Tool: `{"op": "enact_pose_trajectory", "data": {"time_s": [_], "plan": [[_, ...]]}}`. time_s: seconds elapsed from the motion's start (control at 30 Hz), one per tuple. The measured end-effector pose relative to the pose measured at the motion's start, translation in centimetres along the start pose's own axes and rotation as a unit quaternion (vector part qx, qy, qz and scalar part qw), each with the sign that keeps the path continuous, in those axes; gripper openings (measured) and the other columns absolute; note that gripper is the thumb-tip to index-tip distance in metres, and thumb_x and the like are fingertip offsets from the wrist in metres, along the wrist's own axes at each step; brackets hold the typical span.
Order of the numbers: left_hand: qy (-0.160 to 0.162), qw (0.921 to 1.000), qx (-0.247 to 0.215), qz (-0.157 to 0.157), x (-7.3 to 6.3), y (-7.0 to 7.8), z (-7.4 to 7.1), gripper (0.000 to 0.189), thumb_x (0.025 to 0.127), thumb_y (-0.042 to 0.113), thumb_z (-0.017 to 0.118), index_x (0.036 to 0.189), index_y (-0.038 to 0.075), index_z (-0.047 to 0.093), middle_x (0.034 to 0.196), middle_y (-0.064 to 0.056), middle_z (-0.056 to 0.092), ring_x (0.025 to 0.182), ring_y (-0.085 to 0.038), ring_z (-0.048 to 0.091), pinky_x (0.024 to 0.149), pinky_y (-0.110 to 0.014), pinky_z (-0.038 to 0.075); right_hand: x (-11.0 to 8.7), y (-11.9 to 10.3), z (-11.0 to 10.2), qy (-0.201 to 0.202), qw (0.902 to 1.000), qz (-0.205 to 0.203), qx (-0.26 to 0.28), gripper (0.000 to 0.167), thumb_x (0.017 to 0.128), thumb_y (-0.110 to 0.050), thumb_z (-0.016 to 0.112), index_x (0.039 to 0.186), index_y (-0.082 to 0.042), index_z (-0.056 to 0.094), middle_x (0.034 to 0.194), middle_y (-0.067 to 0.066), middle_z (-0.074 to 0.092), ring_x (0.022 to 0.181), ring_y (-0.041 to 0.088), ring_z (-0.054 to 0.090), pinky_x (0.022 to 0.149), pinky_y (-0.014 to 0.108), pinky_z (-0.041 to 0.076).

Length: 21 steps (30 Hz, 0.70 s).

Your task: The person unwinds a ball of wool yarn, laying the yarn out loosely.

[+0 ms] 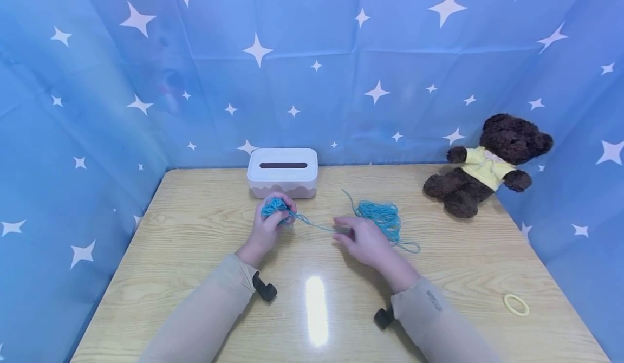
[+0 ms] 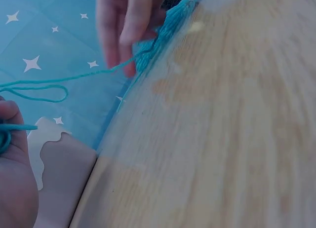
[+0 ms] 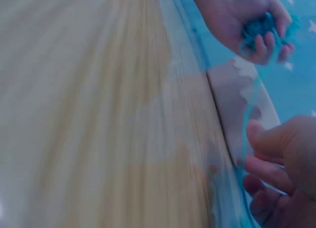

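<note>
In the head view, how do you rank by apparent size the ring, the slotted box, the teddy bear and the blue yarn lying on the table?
1. Teddy bear
2. Slotted box
3. Blue yarn, judged by its visible part; the right hand covers some
4. Ring

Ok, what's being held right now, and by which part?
The left hand grips blue yarn by its wadded bunch. Whether the right hand holds the trailing strand can't be told.

Text/labels: I read none in three views | dark mark (image 1: 433,300) on right sleeve (image 1: 441,330): I could not decipher it
</note>
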<state>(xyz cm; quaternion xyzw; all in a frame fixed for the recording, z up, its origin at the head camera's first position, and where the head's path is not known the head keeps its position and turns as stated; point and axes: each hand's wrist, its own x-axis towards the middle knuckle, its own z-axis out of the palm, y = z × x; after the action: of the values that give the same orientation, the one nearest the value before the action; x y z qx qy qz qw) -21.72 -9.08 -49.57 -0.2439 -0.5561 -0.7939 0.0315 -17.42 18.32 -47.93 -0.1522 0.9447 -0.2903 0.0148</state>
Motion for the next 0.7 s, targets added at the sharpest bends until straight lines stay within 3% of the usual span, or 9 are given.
{"op": "enact_pose_trajectory", "data": {"time_s": [0.2,0.3,0.43,0.6,0.7], "plan": [[0.015,0.9999,-0.005,-0.003,0.0,0.1,0.0,0.022,0.088,-0.005,0.048,0.105,-0.019,0.047,0.092,-0.001,0.068,0.073,-0.013,0.058,0.064,-0.022,0.050,1.7,-1.6,1.4,0.001,0.9998,-0.001,0.020,0.022,0.104,-0.026,0.078,0.124,-0.020,0.084,0.117,0.000,0.085,0.085,0.008,0.067,0.080,0.035,0.058],[0.037,0.9993,-0.003,-0.009,0.2,0.3,0.1,0.018,0.087,-0.006,0.048,0.103,-0.013,0.052,0.091,0.000,0.068,0.073,-0.013,0.058,0.064,-0.021,0.051,1.3,-1.3,1.0,0.033,0.9990,-0.011,0.030,0.014,0.103,-0.024,0.078,0.114,-0.020,0.086,0.110,0.000,0.085,0.080,0.007,0.065,0.074,0.029,0.055],[0.063,0.9979,0.000,-0.010,0.3,0.4,0.2,0.015,0.087,-0.006,0.048,0.100,-0.005,0.055,0.090,0.000,0.067,0.072,-0.013,0.057,0.063,-0.021,0.051,0.2,0.0,-0.3,0.089,0.9945,-0.018,0.052,0.012,0.104,-0.019,0.078,0.112,-0.016,0.086,0.100,0.002,0.085,0.073,0.007,0.063,0.065,0.025,0.052],[0.067,0.9974,0.028,-0.003,0.3,0.2,0.1,0.014,0.089,-0.006,0.050,0.101,-0.013,0.053,0.090,0.001,0.067,0.072,-0.011,0.059,0.063,-0.020,0.052,-1.4,1.8,-2.2,0.124,0.9902,0.010,0.063,0.011,0.106,-0.016,0.074,0.112,-0.013,0.083,0.093,0.004,0.081,0.072,0.009,0.060,0.062,0.025,0.050],[0.059,0.9962,0.065,0.004,0.2,0.1,-0.1,0.016,0.092,-0.005,0.052,0.104,-0.017,0.054,0.092,0.002,0.068,0.074,-0.010,0.061,0.065,-0.020,0.054,-2.2,2.2,-2.8,0.134,0.9900,0.010,0.043,0.011,0.107,-0.016,0.073,0.111,-0.013,0.083,0.095,0.003,0.079,0.074,0.009,0.058,0.065,0.026,0.049]]}}
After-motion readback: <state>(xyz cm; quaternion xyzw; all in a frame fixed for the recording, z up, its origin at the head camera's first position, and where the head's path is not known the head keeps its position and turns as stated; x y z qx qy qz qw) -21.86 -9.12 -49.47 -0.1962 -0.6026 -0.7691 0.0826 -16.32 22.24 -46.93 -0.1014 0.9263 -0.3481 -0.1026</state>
